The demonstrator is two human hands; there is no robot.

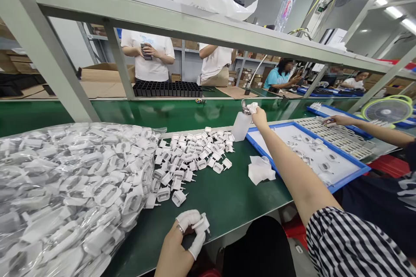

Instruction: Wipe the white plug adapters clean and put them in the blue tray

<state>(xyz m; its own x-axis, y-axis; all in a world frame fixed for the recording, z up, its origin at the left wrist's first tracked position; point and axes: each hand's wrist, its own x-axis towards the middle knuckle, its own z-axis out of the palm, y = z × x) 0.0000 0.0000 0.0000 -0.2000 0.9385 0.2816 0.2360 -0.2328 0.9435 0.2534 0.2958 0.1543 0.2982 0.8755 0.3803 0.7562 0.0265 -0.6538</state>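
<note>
My left hand (182,242), with white finger cots on, pinches a white plug adapter housing (202,224) above the table's front edge. My right hand (259,116) reaches forward, closed on a white wipe (252,107) at the metal top of a translucent white bottle (242,126). Whether the wipe touches the bottle's top is hard to make out. Left of the bottle lies a loose heap of white plug housings (195,151). A crumpled white wipe (261,169) rests on the green table (221,199) below my right forearm.
A big clear bag of housings (74,190) fills the left. On the right is a blue-rimmed tray (349,162) with scattered housings. A co-worker's hand (338,121) reaches over a white slotted tray (338,136). A metal shelf beam (208,30) crosses above; people work beyond it.
</note>
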